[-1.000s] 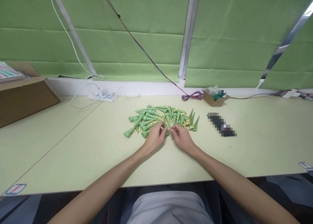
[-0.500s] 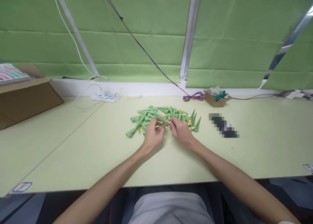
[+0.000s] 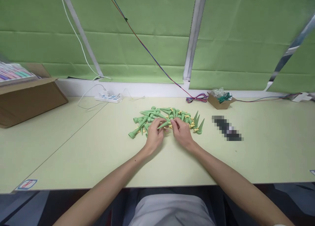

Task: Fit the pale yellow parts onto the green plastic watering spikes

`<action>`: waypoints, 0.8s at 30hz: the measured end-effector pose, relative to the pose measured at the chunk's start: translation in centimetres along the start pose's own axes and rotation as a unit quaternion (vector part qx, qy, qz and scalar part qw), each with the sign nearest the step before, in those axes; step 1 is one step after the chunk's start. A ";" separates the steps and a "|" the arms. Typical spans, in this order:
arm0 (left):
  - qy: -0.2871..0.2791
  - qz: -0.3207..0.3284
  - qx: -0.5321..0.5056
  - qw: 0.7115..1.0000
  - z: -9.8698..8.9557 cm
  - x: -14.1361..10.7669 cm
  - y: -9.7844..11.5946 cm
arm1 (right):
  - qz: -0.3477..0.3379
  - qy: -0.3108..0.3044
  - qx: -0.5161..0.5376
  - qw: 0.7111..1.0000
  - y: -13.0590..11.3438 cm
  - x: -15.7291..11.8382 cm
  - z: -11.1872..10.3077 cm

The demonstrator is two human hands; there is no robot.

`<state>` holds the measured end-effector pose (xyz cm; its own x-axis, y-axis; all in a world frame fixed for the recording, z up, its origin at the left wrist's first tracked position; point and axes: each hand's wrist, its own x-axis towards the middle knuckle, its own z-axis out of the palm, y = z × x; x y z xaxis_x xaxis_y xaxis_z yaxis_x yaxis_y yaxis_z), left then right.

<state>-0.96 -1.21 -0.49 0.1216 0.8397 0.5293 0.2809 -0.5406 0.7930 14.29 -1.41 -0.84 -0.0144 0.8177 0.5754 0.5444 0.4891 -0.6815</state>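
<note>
Between my two hands is a green plastic watering spike (image 3: 163,124), its pointed end slanting down to the left. My left hand (image 3: 155,135) is closed around its tapered part, with the fingers curled. The fingers of my right hand (image 3: 182,133) pinch the wide end; part of that end is hidden behind them. Just beyond both hands lies a loose pile of similar green spikes (image 3: 144,121), several with small yellow valve pieces (image 3: 192,124) among them. At the right of the pile, two or three spikes (image 3: 200,125) point up and away.
A cardboard box (image 3: 34,101) with colourful items stands at the left. Near the wall are a white power strip (image 3: 109,98), a coiled red and blue cable (image 3: 197,98) and a small carton (image 3: 220,103) holding plastic wrapping. A blurred dark object (image 3: 227,129) lies to the right.
The spike between my hands has turned, and its point now tips down to the left over my left fingers. My hands stay near the same place; the view has shifted slightly.
</note>
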 end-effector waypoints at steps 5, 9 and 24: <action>0.013 -0.036 -0.015 0.999 -0.2 0.2 1.2 | 0.060 -0.002 0.099 0.993 -1.0 -0.1 -0.2; -0.034 -0.102 -0.109 0.988 -0.3 0.7 0.8 | 0.080 0.004 0.158 0.984 -1.3 0.0 -0.3; -0.124 -0.056 -0.048 0.990 -0.7 0.5 0.6 | 0.064 0.002 0.177 0.982 0.4 0.3 0.1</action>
<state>-1.40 -1.17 0.47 0.3288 0.8749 0.3556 0.2157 -0.4362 0.8736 14.41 -0.94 -0.95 0.0389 0.8781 0.4769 0.2154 0.4587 -0.8621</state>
